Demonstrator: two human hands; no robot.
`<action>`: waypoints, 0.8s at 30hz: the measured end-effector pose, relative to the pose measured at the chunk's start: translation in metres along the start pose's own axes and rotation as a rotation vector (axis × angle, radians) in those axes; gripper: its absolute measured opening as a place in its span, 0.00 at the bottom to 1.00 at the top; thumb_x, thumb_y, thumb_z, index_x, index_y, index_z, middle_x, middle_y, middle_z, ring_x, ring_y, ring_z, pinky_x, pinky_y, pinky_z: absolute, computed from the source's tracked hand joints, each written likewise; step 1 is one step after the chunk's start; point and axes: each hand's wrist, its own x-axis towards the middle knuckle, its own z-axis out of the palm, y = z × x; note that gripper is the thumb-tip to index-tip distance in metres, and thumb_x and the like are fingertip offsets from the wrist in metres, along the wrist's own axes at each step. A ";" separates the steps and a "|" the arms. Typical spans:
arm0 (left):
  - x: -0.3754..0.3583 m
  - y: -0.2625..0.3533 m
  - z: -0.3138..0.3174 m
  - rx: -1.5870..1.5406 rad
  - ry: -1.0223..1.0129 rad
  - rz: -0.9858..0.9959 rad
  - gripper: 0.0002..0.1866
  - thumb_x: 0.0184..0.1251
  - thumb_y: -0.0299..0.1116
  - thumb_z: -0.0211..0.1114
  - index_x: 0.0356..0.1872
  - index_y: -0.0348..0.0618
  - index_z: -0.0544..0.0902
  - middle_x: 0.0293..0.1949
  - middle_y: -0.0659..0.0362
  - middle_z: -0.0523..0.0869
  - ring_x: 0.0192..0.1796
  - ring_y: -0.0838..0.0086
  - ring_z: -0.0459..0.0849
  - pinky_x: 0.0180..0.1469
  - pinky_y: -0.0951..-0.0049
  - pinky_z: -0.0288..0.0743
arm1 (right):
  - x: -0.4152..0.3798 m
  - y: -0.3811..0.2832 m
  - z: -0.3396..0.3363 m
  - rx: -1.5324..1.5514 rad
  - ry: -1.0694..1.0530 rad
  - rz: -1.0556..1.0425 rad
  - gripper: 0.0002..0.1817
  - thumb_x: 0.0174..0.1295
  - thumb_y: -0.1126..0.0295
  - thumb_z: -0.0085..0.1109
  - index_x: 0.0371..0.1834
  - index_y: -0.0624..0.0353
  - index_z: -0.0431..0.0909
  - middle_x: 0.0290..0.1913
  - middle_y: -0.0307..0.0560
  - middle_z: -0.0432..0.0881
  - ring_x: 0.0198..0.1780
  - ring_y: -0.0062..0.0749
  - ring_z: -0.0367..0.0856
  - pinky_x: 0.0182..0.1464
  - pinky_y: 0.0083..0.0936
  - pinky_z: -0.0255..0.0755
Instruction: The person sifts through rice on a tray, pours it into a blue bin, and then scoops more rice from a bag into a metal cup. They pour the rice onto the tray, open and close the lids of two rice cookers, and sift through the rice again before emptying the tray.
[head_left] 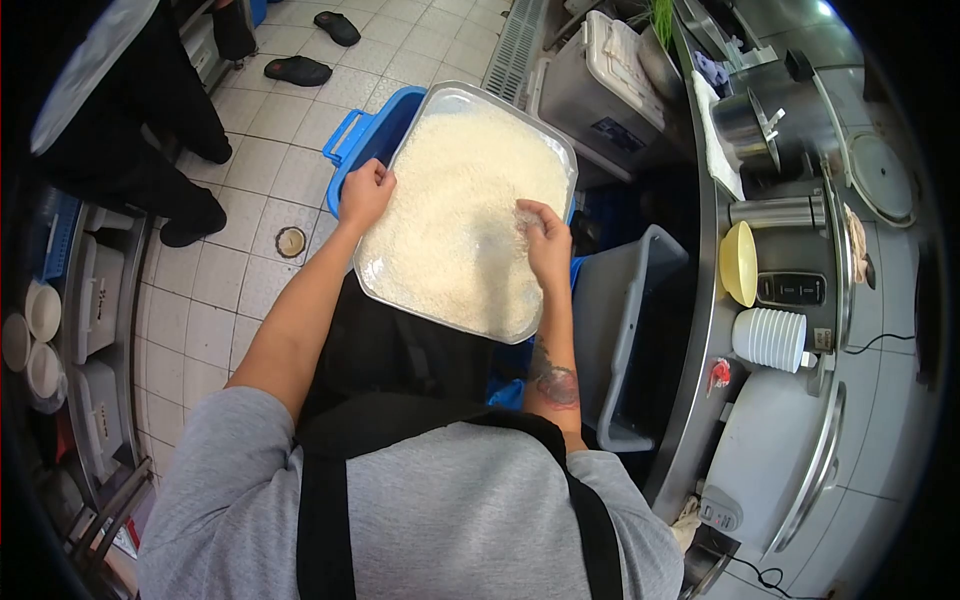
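A rectangular metal tray (375,285) holds a wide layer of pale, crumbly white material (450,170) and rests on top of a blue bin (345,150). At the tray's left edge is my left hand (367,192), its fingers curled in on the rim. Over the right part of the material is my right hand (546,238), fingers bent toward the thumb; whether anything small is between them is too small to tell. A shadow falls across the material near the tray's middle.
Another person (130,130) in dark trousers stands at the upper left. Black shoes (298,71) lie on the tiled floor. A grey bin (600,330) is right of the tray, beside a steel counter with a yellow bowl (738,264) and stacked white bowls (770,339).
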 end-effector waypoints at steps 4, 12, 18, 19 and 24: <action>-0.001 0.002 -0.001 -0.010 0.005 -0.005 0.12 0.58 0.36 0.62 0.27 0.36 0.79 0.22 0.51 0.83 0.26 0.60 0.82 0.32 0.64 0.74 | 0.010 0.017 -0.010 -0.062 0.092 -0.049 0.12 0.56 0.77 0.54 0.43 0.60 0.81 0.42 0.52 0.84 0.46 0.39 0.82 0.50 0.29 0.73; 0.000 -0.001 -0.001 -0.024 -0.001 -0.022 0.12 0.57 0.37 0.62 0.27 0.36 0.79 0.23 0.50 0.83 0.27 0.61 0.82 0.32 0.64 0.73 | -0.031 0.082 0.038 -0.707 0.285 -0.116 0.20 0.51 0.70 0.65 0.49 0.62 0.77 0.55 0.60 0.73 0.57 0.51 0.71 0.61 0.35 0.64; 0.000 0.001 0.000 -0.021 -0.001 -0.004 0.11 0.58 0.36 0.63 0.28 0.36 0.79 0.22 0.52 0.82 0.25 0.64 0.81 0.31 0.67 0.73 | -0.048 0.063 0.052 -0.352 -0.053 -0.137 0.17 0.49 0.76 0.64 0.45 0.61 0.81 0.41 0.57 0.81 0.44 0.44 0.79 0.49 0.33 0.72; 0.000 0.001 -0.002 -0.021 -0.019 -0.028 0.12 0.58 0.37 0.63 0.28 0.36 0.79 0.23 0.50 0.83 0.27 0.61 0.82 0.32 0.65 0.73 | -0.044 0.056 0.052 -0.294 -0.141 0.038 0.15 0.48 0.78 0.63 0.42 0.61 0.82 0.38 0.55 0.82 0.41 0.43 0.81 0.46 0.32 0.73; 0.001 -0.003 0.001 -0.011 -0.013 -0.014 0.12 0.58 0.37 0.63 0.29 0.36 0.79 0.23 0.50 0.83 0.27 0.61 0.82 0.32 0.65 0.74 | 0.007 0.030 0.031 -0.221 -0.273 0.086 0.15 0.48 0.83 0.58 0.40 0.59 0.83 0.36 0.54 0.85 0.42 0.42 0.84 0.46 0.27 0.74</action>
